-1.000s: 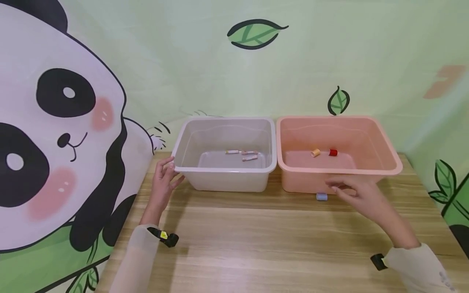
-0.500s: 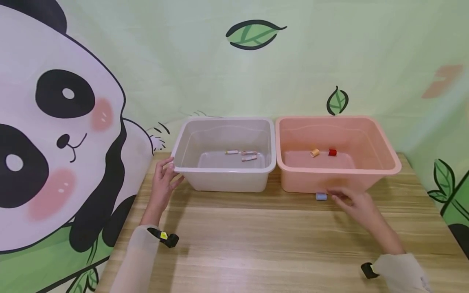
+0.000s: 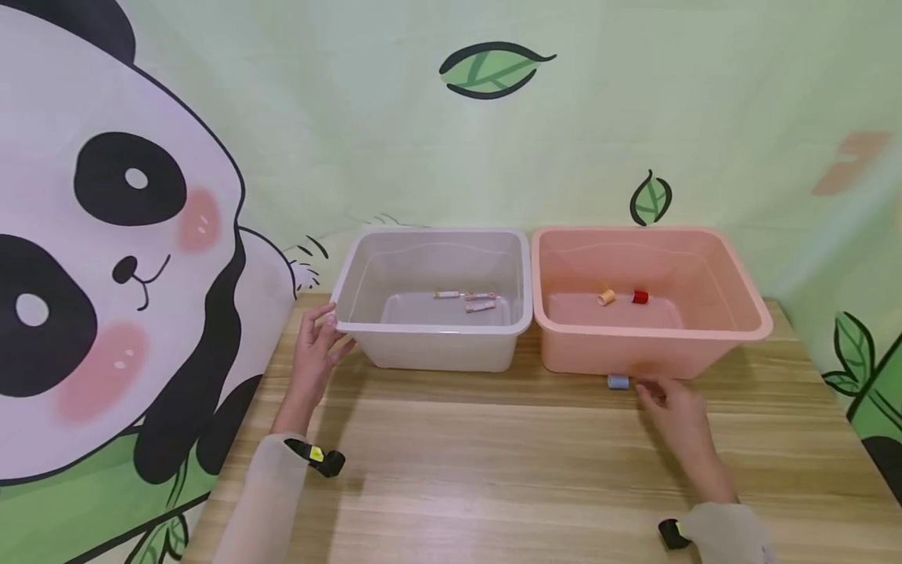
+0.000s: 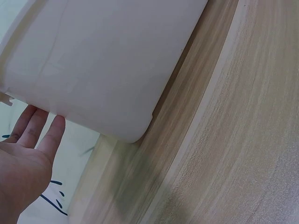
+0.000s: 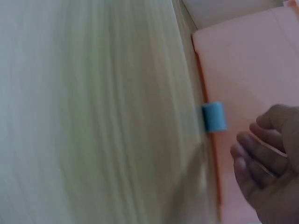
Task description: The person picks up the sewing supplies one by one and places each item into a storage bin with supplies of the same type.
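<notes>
My left hand [image 3: 315, 345] rests its fingers on the left front corner of the whitish-grey bin [image 3: 444, 348]. In the left wrist view, straight fingers [image 4: 53, 133] touch that bin's wall. Over on the right, my right hand [image 3: 672, 407] is low over the table with loosely bent fingers and nothing in them. Its fingertips are just right of a small blue cylinder [image 3: 618, 382], like a thread spool, lying at the foot of the pink bin [image 3: 620, 356]. The right wrist view shows the blue cylinder [image 5: 215, 116] beside the bin wall, short of the fingertips.
Inside the pink bin lie a yellow-orange cylinder [image 3: 606, 297] and a red cylinder [image 3: 640, 297]. Three slim white-and-pink sticks [image 3: 481, 307] lie in the grey bin. Both bins stand side by side on the wooden table [image 3: 479, 462], against a panda-print backdrop [image 3: 352, 117].
My right hand has come down and nearer to me from in front of the pink bin's wall, to beside the blue cylinder. My left hand has stayed at the grey bin.
</notes>
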Available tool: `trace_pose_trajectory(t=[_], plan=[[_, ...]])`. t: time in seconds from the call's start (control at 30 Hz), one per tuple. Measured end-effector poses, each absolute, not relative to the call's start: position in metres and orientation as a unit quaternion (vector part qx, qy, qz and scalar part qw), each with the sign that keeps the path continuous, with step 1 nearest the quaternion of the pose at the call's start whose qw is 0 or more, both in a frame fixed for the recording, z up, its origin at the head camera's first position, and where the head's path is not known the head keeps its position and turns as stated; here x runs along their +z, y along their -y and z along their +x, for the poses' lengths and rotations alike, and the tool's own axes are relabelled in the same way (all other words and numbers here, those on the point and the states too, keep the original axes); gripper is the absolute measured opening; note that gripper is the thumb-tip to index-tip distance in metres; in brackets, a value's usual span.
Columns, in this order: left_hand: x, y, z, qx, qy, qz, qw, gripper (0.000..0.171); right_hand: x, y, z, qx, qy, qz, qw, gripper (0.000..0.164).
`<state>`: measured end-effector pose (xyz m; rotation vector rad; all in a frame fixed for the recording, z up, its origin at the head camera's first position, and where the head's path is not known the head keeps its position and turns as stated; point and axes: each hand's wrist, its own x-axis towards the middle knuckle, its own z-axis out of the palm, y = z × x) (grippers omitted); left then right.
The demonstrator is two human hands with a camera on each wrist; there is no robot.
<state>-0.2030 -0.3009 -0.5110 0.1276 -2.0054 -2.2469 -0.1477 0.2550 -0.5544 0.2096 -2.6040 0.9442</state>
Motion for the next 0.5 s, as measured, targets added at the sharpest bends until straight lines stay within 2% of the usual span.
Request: trace_pose_trajectory(t=[0.23, 0.43, 0.5], plan=[[-0.512, 0.301, -0.201, -0.749, 0.659, 0.051, 0.055, 0.040, -0.575, -0.238, -0.150, 0.368, 0.916, 0.008, 0.158, 0.028], [-0.508, 0.301, -0.200, -0.752, 0.655, 0.045, 0.051, 0.038, -0.587, -0.226, -0.153, 0.367, 0.915, -0.022, 0.169, 0.035], [-0.503, 0.298, -0.199, -0.753, 0.655, 0.044, 0.049, 0.038, -0.585, -0.222, -0.154, 0.363, 0.918, -0.038, 0.157, 0.038]])
